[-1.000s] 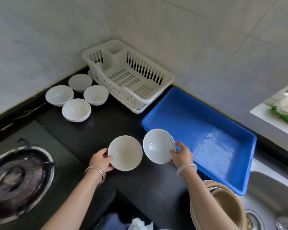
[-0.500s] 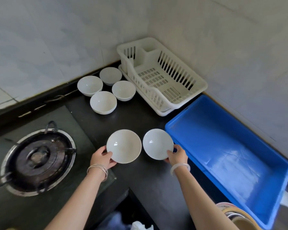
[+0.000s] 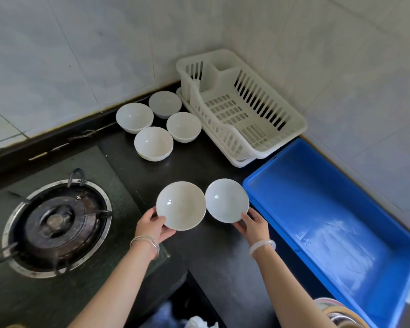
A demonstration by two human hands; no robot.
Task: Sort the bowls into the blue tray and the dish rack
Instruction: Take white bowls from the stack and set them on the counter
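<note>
Blue tray: empty, open from above. Dish rack: empty. Four bowls clustered left of rack, blocking that side.

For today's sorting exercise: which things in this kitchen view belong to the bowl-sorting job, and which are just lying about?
Part of the job:
- bowl in left hand
- bowl in right hand
- four bowls on the counter
- dish rack
- blue tray

Just lying about:
- gas burner
- striped dishes at the bottom right corner
</note>
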